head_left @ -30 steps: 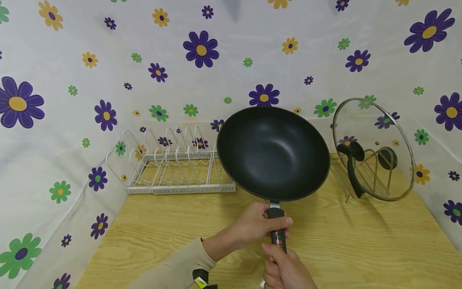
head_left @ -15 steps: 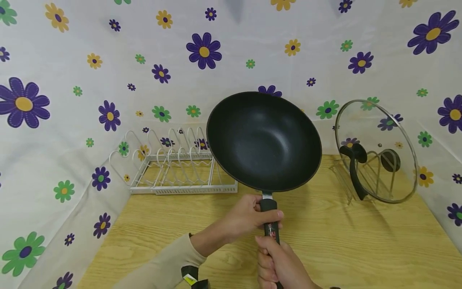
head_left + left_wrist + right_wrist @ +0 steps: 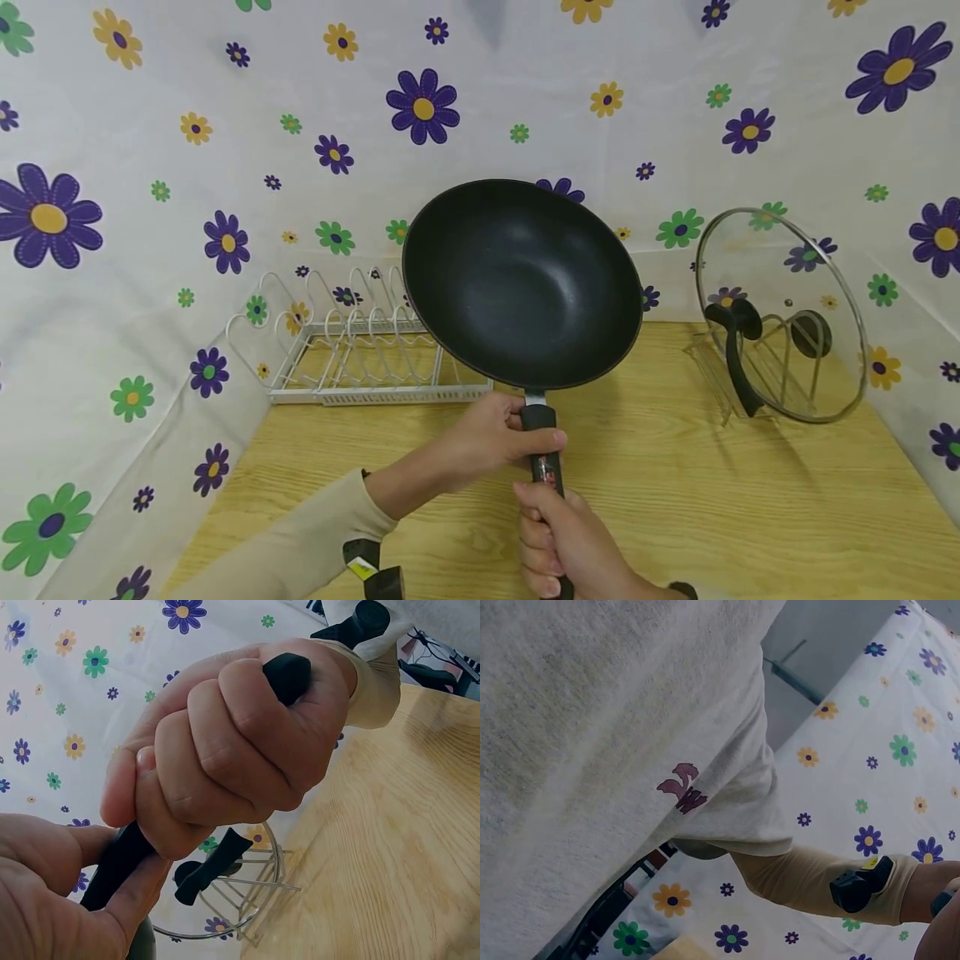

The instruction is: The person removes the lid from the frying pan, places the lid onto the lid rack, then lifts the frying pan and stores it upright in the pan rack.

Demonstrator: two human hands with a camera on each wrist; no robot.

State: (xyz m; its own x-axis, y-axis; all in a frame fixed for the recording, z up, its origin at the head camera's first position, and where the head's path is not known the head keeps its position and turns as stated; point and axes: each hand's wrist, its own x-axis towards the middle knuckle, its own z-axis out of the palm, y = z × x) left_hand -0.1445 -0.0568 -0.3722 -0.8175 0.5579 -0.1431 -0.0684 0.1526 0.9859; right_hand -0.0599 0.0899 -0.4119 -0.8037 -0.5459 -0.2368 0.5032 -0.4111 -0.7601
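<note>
A black wok [image 3: 517,283] is held up above the wooden table, its bowl tilted so that the dark inside faces me. My left hand [image 3: 480,442] holds the upper part of the black handle [image 3: 538,417], thumb across the front. Below it, my right hand [image 3: 562,537] grips the lower handle with curled fingers. The left wrist view shows the right hand [image 3: 225,742] wrapped round the handle, whose end [image 3: 289,677] sticks out of the fist. There the left hand [image 3: 52,892] pinches the handle [image 3: 120,862] between thumb and finger.
A white wire rack [image 3: 408,393] stands at the back left, partly hidden by the wok. At the right, a glass lid [image 3: 776,292] with a black handle [image 3: 738,367] leans upright in a wire stand [image 3: 783,367]. Flowered cloth walls [image 3: 495,158] surround the table [image 3: 720,500].
Both hands have moved the wok left and somewhat upward, covering more of the white rack's right end. The grip on the handle looks the same. Lid and racks have stayed in place.
</note>
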